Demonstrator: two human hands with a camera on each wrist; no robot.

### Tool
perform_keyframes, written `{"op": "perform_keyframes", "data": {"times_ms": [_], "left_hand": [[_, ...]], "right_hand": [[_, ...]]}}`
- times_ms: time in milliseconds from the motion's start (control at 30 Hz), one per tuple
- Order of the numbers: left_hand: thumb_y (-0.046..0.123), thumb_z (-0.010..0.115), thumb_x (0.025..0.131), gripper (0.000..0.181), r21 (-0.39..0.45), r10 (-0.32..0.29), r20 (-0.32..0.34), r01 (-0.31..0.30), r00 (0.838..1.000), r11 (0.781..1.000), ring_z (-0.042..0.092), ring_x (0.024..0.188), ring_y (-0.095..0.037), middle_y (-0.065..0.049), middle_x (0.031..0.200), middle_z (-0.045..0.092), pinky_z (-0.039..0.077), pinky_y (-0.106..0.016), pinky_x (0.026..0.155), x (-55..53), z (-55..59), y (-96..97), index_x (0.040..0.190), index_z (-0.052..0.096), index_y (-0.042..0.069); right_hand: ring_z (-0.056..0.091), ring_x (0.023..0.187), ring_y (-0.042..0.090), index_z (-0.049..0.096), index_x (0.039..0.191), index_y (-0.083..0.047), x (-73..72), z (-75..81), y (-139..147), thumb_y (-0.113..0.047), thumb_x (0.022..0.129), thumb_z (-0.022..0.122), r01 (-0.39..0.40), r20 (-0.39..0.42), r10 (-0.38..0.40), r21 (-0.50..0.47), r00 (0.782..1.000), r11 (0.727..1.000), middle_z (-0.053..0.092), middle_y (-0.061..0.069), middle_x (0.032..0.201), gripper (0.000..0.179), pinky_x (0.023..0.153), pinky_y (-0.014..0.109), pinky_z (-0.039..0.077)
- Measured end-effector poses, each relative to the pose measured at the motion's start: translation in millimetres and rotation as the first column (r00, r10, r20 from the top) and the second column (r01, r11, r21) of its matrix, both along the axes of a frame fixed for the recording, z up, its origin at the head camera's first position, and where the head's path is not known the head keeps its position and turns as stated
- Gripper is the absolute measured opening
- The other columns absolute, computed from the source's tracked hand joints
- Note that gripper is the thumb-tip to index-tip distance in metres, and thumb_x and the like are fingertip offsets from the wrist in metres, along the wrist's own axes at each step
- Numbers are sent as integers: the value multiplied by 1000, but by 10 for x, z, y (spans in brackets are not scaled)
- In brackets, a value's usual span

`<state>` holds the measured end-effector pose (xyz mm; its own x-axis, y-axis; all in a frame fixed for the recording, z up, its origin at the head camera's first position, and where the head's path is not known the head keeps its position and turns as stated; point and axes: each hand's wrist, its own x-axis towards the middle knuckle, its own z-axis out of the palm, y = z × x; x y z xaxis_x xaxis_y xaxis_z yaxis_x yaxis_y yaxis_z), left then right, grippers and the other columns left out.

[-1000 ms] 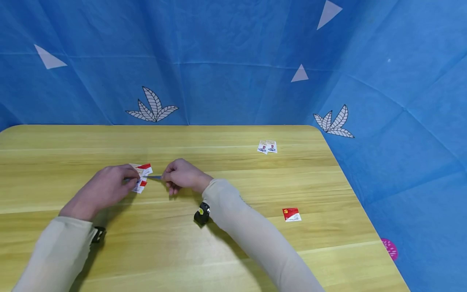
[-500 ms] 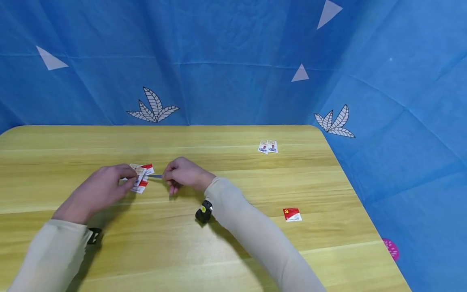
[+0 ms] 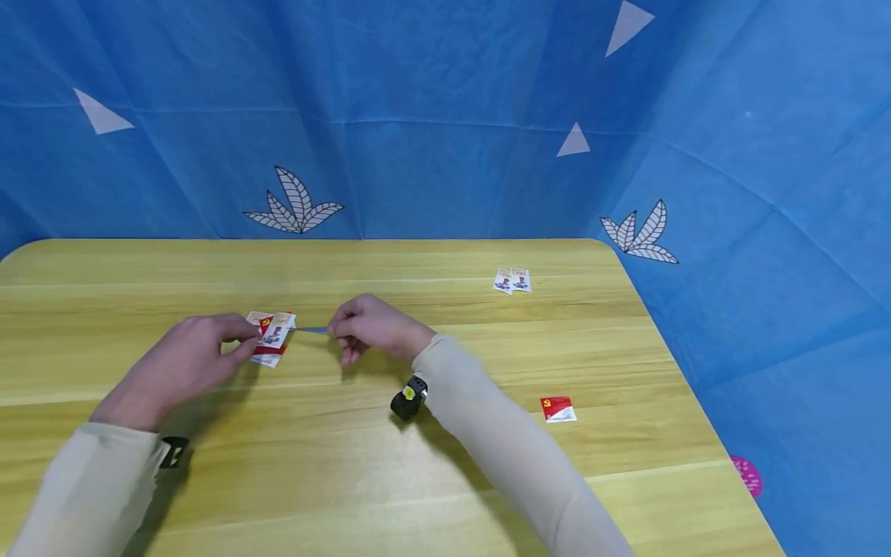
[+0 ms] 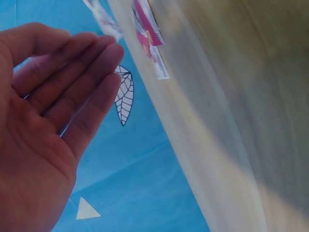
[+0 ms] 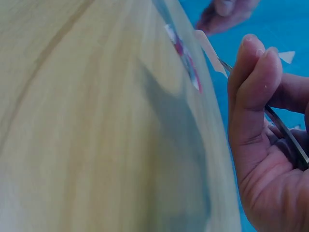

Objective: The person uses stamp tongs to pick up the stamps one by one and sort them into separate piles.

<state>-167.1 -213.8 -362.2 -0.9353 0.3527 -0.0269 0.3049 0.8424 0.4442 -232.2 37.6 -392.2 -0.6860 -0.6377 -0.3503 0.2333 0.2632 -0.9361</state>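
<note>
In the head view my right hand (image 3: 376,326) pinches thin metal tweezers (image 3: 312,330) between thumb and finger. Their tips grip a small white-edged stamp (image 3: 278,330), held tilted over a cluster of red and white stamps (image 3: 267,360) on the table. The right wrist view shows the tweezers (image 5: 286,133) running back across my palm, and the held stamp (image 5: 211,52) from its pale back. Just left of the cluster is my left hand (image 3: 184,362). In the left wrist view its fingers (image 4: 82,87) extend, lightly bent, with nothing between them; the lifted stamp (image 4: 105,20) hangs apart from the fingertips.
Two slightly overlapping stamps (image 3: 512,280) lie near the back right of the wooden table (image 3: 292,472). One red and white stamp (image 3: 558,409) lies further forward on the right. A blue patterned cloth (image 3: 445,178) hangs behind the table and along its right side.
My right hand has shifted right and slightly back, drawing the tweezered stamp away from the left fingers. More of the red stamps beneath shows. The left hand has moved slightly left.
</note>
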Motion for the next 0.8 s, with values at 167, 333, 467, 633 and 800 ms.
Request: {"op": "perform_keyframes", "data": {"times_ms": [167,333,467,633,800], "left_hand": [[13,66,92,23,-8,-14,69,15,998,1000,60,107,-38,-18,112,68,46,-58,89,4,4,-5,111,73,1],[13,67,91,21,-19,-38,80,39,996,999,59,107,-38,-14,112,69,46,-58,88,-3,3,17,109,74,3],[14,68,90,21,-31,-46,73,48,996,998,60,104,-36,-13,111,69,47,-54,84,-17,8,30,108,75,4],[13,70,90,21,-15,-31,101,33,994,999,60,103,-35,-15,111,69,49,-52,82,-25,-32,33,107,75,3],[12,70,89,21,-6,-37,136,38,990,999,59,89,-27,-13,107,70,46,-38,65,-23,-91,28,107,75,2]], "right_hand": [[61,56,18,56,109,18,-21,71,121,-2,100,51,-30,-3,30,-20,1000,999,54,9,68,22,57,27,54],[62,58,19,55,111,18,-34,140,292,-4,101,51,-74,-52,74,-1,996,997,54,9,69,24,60,31,55],[62,57,19,55,111,17,-45,186,439,-3,101,50,-78,-78,79,16,994,997,53,8,68,23,62,34,56],[61,57,19,54,111,18,-65,234,588,-3,100,49,-73,-81,74,22,994,997,53,7,68,24,65,34,56],[62,58,20,55,109,18,-104,263,752,-3,99,50,-90,-112,93,33,989,995,54,8,67,24,66,36,56]]}}
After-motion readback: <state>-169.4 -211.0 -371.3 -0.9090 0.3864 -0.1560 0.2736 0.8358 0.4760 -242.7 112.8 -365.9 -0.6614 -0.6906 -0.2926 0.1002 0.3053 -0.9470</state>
